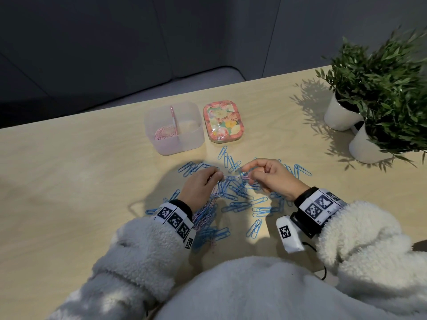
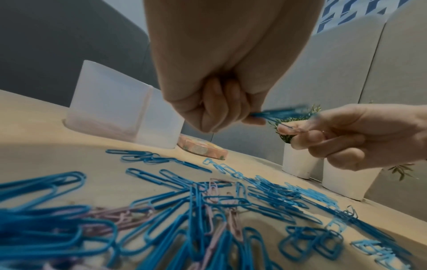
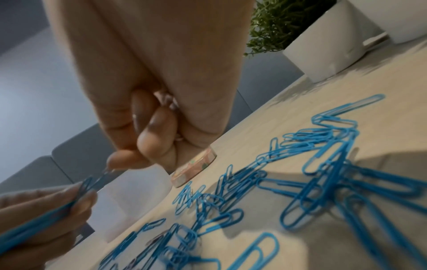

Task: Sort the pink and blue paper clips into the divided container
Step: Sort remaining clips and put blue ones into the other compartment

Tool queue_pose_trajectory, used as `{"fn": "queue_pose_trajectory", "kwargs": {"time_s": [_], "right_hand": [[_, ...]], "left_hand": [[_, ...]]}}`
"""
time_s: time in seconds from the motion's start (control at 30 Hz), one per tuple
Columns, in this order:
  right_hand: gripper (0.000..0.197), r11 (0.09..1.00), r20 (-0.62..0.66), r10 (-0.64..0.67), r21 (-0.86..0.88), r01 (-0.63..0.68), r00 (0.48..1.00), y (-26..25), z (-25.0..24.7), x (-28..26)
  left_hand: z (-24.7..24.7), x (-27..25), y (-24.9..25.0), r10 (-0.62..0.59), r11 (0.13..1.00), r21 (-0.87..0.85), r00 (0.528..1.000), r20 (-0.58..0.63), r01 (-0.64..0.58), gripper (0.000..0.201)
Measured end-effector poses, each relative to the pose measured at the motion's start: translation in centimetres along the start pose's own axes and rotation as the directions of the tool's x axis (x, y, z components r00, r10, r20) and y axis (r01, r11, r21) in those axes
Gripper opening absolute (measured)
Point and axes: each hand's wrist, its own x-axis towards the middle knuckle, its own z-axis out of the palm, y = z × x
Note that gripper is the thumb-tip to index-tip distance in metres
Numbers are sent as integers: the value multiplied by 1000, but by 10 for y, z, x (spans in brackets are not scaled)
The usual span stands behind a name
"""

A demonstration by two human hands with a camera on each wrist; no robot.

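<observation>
A loose pile of blue paper clips [image 1: 240,199] covers the wooden table, with a few pink clips [image 2: 215,191] mixed in. Just above it my left hand [image 1: 218,176] pinches a blue clip [image 2: 279,113] by one end. My right hand [image 1: 248,174] pinches a pink clip [image 1: 245,177] hooked to it. In the right wrist view, more pink clips [image 3: 169,103] sit inside that hand's curled fingers. The translucent divided container [image 1: 196,137] stands behind the pile. Pink clips [image 1: 164,133] lie in its left compartment.
A floral tin [image 1: 223,121] lies right of the container. Two white pots with green plants [image 1: 342,116] [image 1: 367,146] stand at the right. The table's far edge runs close behind the container. Bare tabletop lies to the left.
</observation>
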Motion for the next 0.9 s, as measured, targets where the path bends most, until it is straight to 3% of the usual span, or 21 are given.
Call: {"fn": "queue_pose_trajectory", "kwargs": {"time_s": [0.13,0.23,0.33,0.47,0.57,0.63,0.73,0.8,0.9], "right_hand": [[13,995,93,16,93,-25,996,-3,-1,-3],[9,999,113,2,37,-6,994,-5,-1,-4],[7,996,45,-50,-76,53,998,-2,2,0],[13,992,-3,-62,-106,62,998,8,9,5],[20,989,-204,-96,-131,71,974,9,-4,8],[19,993,-297,-96,-94,72,950,6,-22,10],[21,995,-337,-82,22,95,938,-4,-39,10],[27,990,-340,-43,112,86,940,-10,-38,12],[33,947,-264,104,322,-14,959,-12,-24,18]], "left_hand": [[-2,1,0,-1,999,52,1000,21,0,23],[-3,1,1,13,996,87,999,31,-16,23],[2,-3,8,55,993,100,992,113,-66,23],[20,-9,23,121,981,130,976,181,-146,23],[32,0,34,106,978,165,985,140,-128,23],[38,10,40,84,986,129,984,160,-106,24],[43,21,41,67,980,168,974,217,-105,37],[39,20,29,55,979,183,984,171,-86,37],[22,16,-2,-33,988,151,999,31,28,18]]}}
